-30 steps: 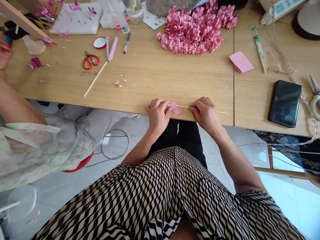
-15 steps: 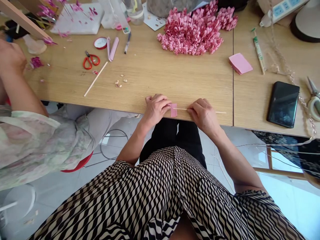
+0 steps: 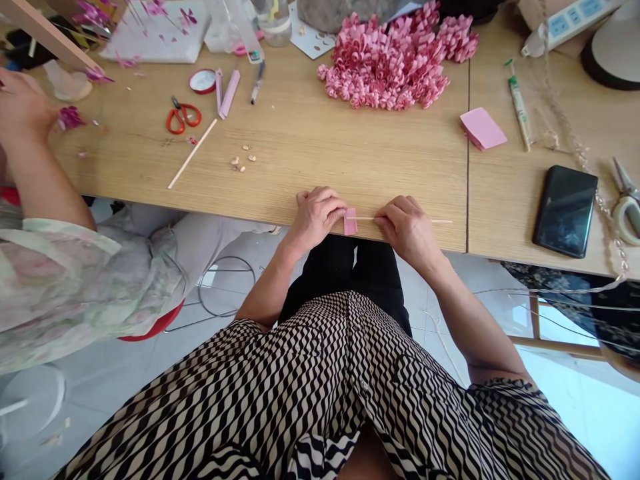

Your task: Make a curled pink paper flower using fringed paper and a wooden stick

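At the table's front edge my left hand (image 3: 319,217) pinches the left side of a small pink paper piece (image 3: 351,224), which seems to have fine parallel cuts in its lower part. My right hand (image 3: 406,223) is closed around a thin pale wooden stick (image 3: 441,221). The stick lies nearly level, its left tip against the paper and its right end sticking out past my hand. My fingertips partly hide the paper's upper left corner.
Curled pink paper strips (image 3: 395,60) are heaped at the back. A pink paper stack (image 3: 483,128), a black phone (image 3: 565,211) and scissors (image 3: 626,207) lie to the right. Red-handled scissors (image 3: 183,116) and another stick (image 3: 193,155) lie left, near a co-worker's arm (image 3: 47,173).
The paper and my left hand have shifted slightly right, and the paper is a little more tilted. My right hand stays nearly in place on the stick. The co-worker's hand has moved slightly.
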Motion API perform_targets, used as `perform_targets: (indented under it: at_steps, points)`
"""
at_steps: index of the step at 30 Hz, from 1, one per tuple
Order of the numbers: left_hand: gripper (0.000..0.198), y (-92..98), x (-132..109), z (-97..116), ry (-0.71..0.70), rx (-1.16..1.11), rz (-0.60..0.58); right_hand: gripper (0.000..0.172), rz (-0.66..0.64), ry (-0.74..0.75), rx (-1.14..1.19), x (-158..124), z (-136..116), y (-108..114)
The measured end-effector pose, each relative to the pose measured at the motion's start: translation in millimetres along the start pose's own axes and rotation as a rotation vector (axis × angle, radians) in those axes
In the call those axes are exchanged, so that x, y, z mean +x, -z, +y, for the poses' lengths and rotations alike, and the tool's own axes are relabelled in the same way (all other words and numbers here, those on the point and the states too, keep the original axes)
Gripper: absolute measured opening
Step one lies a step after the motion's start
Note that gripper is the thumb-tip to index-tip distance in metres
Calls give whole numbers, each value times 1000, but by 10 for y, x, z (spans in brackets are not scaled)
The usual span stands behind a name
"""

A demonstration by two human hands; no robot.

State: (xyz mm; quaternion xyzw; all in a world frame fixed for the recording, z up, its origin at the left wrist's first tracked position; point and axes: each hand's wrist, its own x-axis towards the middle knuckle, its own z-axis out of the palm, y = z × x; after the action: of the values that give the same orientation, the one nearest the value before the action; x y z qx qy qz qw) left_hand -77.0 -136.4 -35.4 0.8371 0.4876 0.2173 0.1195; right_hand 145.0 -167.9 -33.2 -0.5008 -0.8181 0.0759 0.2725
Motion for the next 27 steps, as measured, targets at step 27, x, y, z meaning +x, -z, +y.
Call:
perform_targets:
  at_steps: [27]
  points:
    - [13, -503, -754, 281, -49, 24, 612, 20, -103, 17, 38, -89, -95, -16]
